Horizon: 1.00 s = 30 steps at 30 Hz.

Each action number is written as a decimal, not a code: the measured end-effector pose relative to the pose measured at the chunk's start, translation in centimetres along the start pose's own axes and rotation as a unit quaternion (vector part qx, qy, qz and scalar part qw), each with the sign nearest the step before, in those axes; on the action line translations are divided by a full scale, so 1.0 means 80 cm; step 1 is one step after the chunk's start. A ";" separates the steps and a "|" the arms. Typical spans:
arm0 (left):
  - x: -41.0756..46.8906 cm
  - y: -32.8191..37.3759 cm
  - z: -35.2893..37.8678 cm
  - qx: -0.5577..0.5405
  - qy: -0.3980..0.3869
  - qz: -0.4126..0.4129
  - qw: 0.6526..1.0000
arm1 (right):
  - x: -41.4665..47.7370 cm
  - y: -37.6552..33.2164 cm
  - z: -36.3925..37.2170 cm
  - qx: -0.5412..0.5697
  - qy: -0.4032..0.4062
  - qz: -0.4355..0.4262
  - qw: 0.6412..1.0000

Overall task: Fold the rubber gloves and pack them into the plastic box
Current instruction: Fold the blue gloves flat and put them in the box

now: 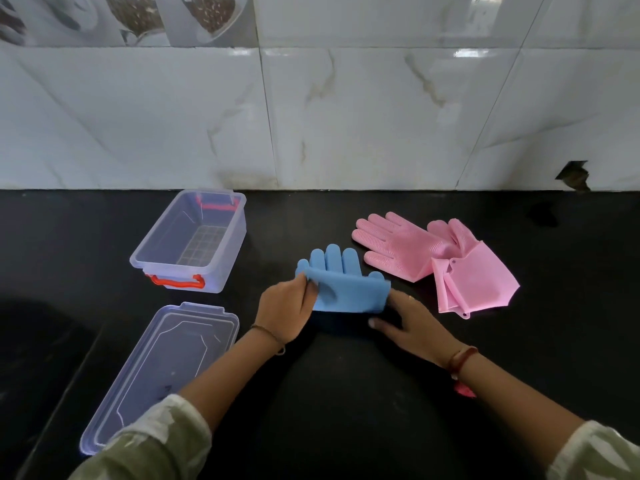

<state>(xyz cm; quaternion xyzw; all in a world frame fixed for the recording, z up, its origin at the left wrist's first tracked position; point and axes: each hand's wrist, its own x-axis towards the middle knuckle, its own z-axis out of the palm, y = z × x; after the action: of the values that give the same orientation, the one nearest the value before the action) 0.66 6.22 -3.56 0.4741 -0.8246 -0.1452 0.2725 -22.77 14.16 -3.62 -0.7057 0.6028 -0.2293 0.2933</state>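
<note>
A blue rubber glove (341, 284) lies in the middle of the black counter, its cuff turned up over the palm and its fingers pointing toward the wall. My left hand (287, 311) pinches the left edge of the folded cuff. My right hand (408, 323) holds the glove's right edge, fingers tucked under it. Two pink rubber gloves (433, 259) lie overlapped to the right, apart from both hands. The clear plastic box (194, 239) with red latches stands open and empty at the left.
The box's clear lid (162, 372) lies flat near the counter's front left. A white marble-tiled wall (311, 116) rises behind the black counter (346, 393). My two sleeves enter from the bottom corners.
</note>
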 end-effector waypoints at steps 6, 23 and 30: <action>0.046 0.001 0.021 0.014 0.016 -0.169 0.985 | 0.057 -0.022 0.014 -0.007 0.100 0.129 0.987; 0.078 -0.003 0.018 -0.151 -0.101 -0.340 0.923 | 0.091 -0.035 -0.005 0.164 0.095 0.293 0.937; 0.078 -0.018 -0.015 -0.387 -0.174 -0.409 0.808 | 0.112 -0.051 -0.020 0.349 -0.068 0.325 0.876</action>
<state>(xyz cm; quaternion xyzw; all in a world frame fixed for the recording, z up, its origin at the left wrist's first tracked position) -0.13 0.13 -1.38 0.5901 -0.4634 -0.6299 0.2009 -19.40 5.52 0.05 -0.3357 0.6575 -0.2684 0.6189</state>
